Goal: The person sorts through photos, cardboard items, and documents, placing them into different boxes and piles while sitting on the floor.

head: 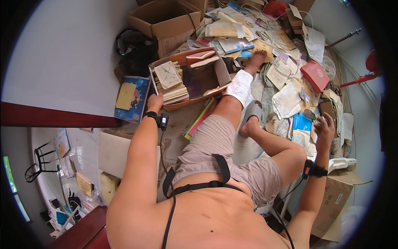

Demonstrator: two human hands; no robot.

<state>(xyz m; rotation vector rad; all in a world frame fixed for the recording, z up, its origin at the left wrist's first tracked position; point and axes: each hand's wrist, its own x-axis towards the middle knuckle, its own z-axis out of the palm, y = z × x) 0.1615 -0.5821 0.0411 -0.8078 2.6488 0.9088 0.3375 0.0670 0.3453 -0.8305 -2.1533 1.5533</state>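
Note:
My left hand (155,102) grips the near left corner of an open cardboard box (222,73) with orange on its sides. Inside the box, a stack of books (172,84) fills the left part, and a few thin books (203,59) lean at the far side. My right hand (325,126) is raised at the right, fingers loosely curled, above papers and a blue booklet (301,123). Whether it holds anything small cannot be made out. Left of the box lies a blue printed carton (132,98) with a yellowish booklet (126,96) on top.
Loose papers and booklets (230,31) cover the floor ahead and to the right. A larger open carton (164,21) and a black bag (136,46) stand beyond the box. A red case (314,76) lies right. Colourful folders (199,121) sit beside my leg; another carton (332,199) stands at lower right.

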